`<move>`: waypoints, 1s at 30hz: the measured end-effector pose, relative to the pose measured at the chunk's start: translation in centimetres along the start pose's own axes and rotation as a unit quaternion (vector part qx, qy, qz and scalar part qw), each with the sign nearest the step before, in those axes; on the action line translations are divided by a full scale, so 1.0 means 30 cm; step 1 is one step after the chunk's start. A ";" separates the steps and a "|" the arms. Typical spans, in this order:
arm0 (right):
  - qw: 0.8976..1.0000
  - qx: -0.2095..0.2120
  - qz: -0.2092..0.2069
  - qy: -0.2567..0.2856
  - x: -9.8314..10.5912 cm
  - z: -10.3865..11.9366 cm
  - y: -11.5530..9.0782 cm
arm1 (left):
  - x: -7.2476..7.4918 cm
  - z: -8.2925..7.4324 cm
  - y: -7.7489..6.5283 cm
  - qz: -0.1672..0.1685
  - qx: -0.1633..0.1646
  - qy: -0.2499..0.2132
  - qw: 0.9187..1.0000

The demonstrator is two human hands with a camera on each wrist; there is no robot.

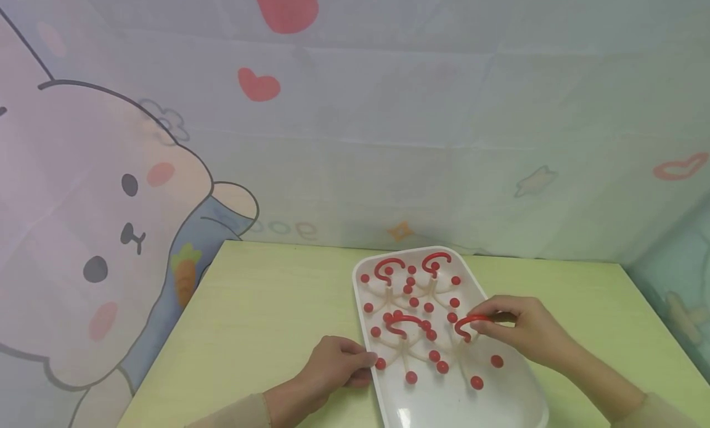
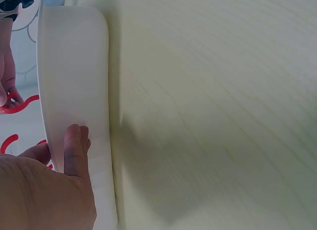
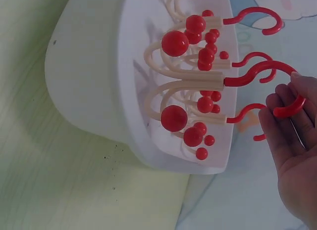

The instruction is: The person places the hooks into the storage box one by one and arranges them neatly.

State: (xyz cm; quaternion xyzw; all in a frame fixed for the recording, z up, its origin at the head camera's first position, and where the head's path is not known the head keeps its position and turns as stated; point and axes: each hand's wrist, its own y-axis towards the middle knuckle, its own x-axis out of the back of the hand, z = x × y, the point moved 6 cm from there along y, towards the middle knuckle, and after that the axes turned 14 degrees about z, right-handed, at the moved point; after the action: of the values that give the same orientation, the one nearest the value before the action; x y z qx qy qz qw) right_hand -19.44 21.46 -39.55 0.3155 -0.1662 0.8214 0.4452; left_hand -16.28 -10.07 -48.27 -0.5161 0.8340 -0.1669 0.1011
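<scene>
A white tray (image 1: 455, 406) holds several rotating hook hangers, each with a red hook on top and curved cream arms ending in red balls. My right hand (image 1: 524, 326) pinches the red hook of the front right hanger (image 3: 203, 80) between thumb and fingers. Its stem stands upright, with the balls low, in the right wrist view. At the tray's left side, my left hand (image 1: 335, 366) grips the rim, thumb over the edge and fingers along the outer wall, as the left wrist view shows. Beside the held hanger is the front left hanger (image 1: 404, 343).
Two more hangers, the back left hanger (image 1: 389, 292) and the back right hanger (image 1: 434, 285), stand in the tray's far end. Under the tray is a pale green table (image 1: 277, 292). A printed cloth (image 1: 388, 107) with hearts and a cartoon animal hangs behind.
</scene>
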 end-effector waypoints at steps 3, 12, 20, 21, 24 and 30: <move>1.000 -0.008 0.007 0.000 -0.003 -0.014 0.004 | -0.002 -0.003 -0.002 -0.001 0.002 0.001 1.000; 1.000 0.011 0.007 -0.008 -0.001 -0.032 0.014 | -0.003 -0.002 -0.002 -0.001 0.001 0.004 1.000; 1.000 0.006 0.017 0.002 -0.007 -0.040 0.015 | -0.002 0.001 -0.002 0.000 0.000 0.003 1.000; 1.000 0.003 0.021 0.004 -0.009 -0.044 0.015 | -0.002 0.001 -0.002 0.001 0.000 0.003 1.000; 0.999 -0.002 0.031 0.010 -0.013 -0.050 0.016 | -0.002 0.002 -0.001 0.000 -0.001 0.004 1.000; 0.998 0.004 0.051 0.024 -0.015 -0.048 0.019 | 0.000 0.001 -0.002 -0.003 -0.002 0.007 1.000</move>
State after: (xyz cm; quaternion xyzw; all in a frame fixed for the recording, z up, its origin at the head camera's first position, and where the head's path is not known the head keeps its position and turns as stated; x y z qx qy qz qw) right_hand -20.26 21.66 -40.91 0.2888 -0.1687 0.8508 0.4053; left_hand -16.22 -10.10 -48.26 -0.5177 0.8335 -0.1691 0.0935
